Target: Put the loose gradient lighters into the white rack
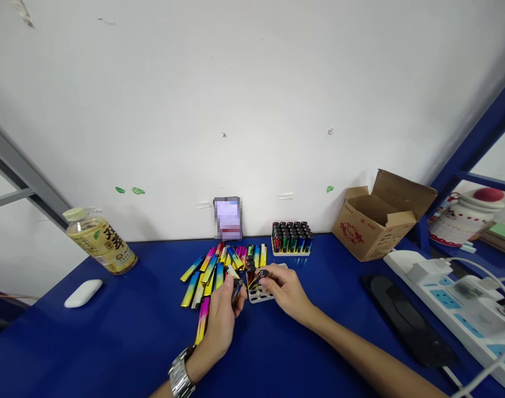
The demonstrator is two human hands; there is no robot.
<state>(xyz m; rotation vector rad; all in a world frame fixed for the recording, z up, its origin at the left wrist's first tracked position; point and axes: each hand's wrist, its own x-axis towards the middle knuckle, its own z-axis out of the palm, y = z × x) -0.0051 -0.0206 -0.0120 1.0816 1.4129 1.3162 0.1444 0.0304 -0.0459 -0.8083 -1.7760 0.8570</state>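
A pile of several rainbow-coloured lighters (219, 268) lies on the blue table (123, 331). My left hand (223, 318) holds one lighter (237, 291) by its dark top end. My right hand (286, 292) grips another lighter (258, 276) and holds it over a small white tray (261, 296) with slots, partly filled. Behind these stands a second tray (291, 239) full of upright lighters. A metal watch sits on my left wrist.
A tea bottle (99, 239) lies tilted at the left, with a white mouse (83, 293) near it. An open cardboard box (379, 215) stands at the right. A white power strip (455, 307) and a black flat object (401, 318) lie at the right edge.
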